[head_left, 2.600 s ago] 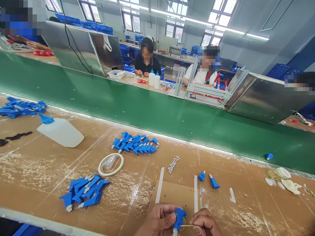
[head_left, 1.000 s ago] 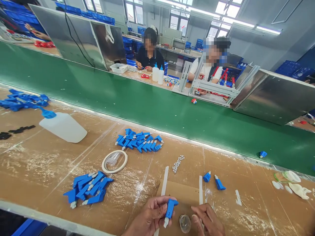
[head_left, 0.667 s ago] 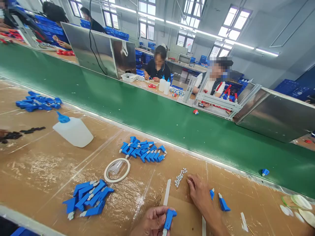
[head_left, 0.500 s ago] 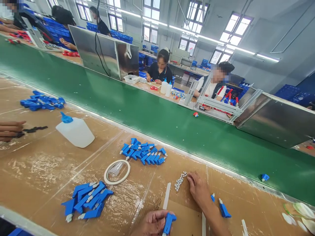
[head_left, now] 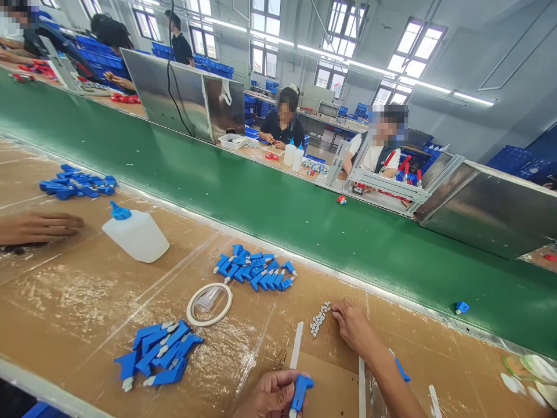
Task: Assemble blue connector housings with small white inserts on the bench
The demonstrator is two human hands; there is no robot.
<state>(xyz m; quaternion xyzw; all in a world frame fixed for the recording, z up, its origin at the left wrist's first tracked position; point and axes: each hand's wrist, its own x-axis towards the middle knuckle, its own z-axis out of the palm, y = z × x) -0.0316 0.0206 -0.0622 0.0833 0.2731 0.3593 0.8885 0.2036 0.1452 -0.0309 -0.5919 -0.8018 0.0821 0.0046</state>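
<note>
My left hand (head_left: 270, 396) sits at the bottom edge, fingers wrapped round one blue plastic connector (head_left: 299, 393) held upright. My right hand (head_left: 353, 326) is stretched forward over the brown bench, fingertips pinched at the right end of a short row of tiny white parts (head_left: 319, 318). One loose blue connector (head_left: 401, 369) lies just right of my right forearm. A white strip (head_left: 296, 345) lies between my hands.
Piles of blue connectors lie at front left (head_left: 158, 352), centre (head_left: 255, 273) and far left (head_left: 77, 184). A tape ring (head_left: 209, 303) and a tipped squeeze bottle (head_left: 134, 233) lie nearby. A co-worker's hand (head_left: 39, 227) rests at left. The green conveyor (head_left: 278, 209) runs behind, people seated beyond.
My right hand left the small dish near my left hand and reached forward to the white parts. The co-worker's hand slid further in from the left. A red piece on the conveyor drifted left.
</note>
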